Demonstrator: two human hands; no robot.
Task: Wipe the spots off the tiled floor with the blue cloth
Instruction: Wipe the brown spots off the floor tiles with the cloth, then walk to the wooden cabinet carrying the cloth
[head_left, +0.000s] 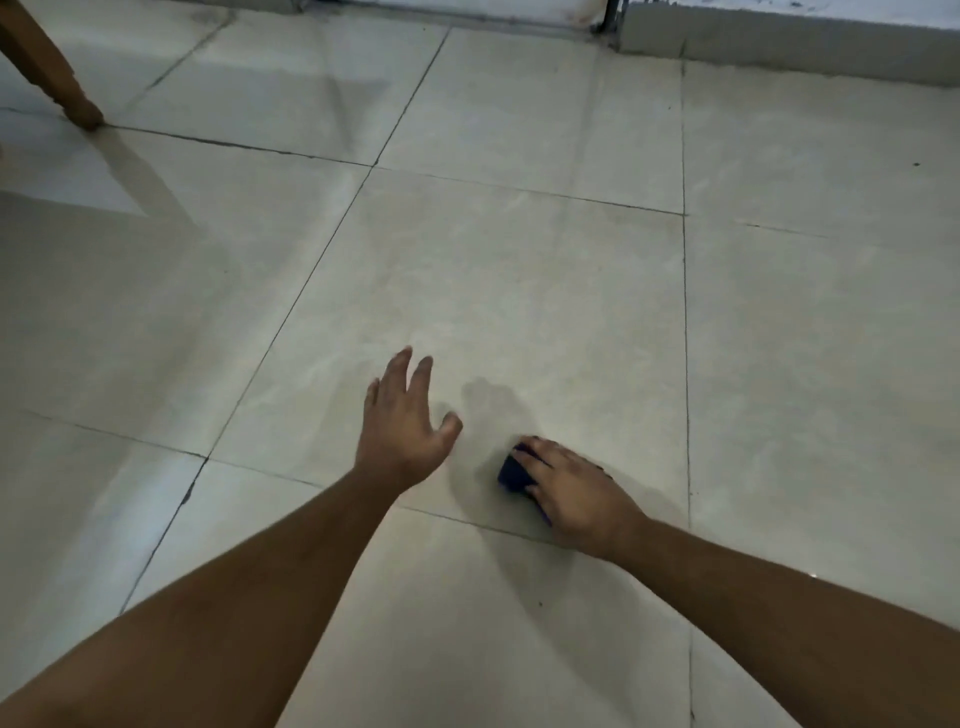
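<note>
1. while the right hand (576, 488) presses down on the small dark-blue cloth (514, 472), fingers lying over it, the cloth sits on the pale glossy tiled floor (519, 270), near centre, just far of a grout line.
2. left hand (402, 421) has fingers spread and straight and holds nothing. it sits left of the cloth, apart from it; can't tell if it touches the tile or hangs just above.
3. step in hand, my read: mid-wipe on the centre tile. a faint dull smear on the tile (491, 400) lies just far of the cloth, probably damp or a shadow, not sure which.
4. spots visible: one small dark speck (916, 164) far right, one tiny speck (540, 604) near, between the forearms. both well apart from the cloth.
5. next move calls for flat pressure and a sweep over the near speck, then a long reach or a shuffle for the far right one.
6. brown wooden furniture leg (47, 67) stands far left, grey wall base (779, 47) far right. neither is in the way.
</note>
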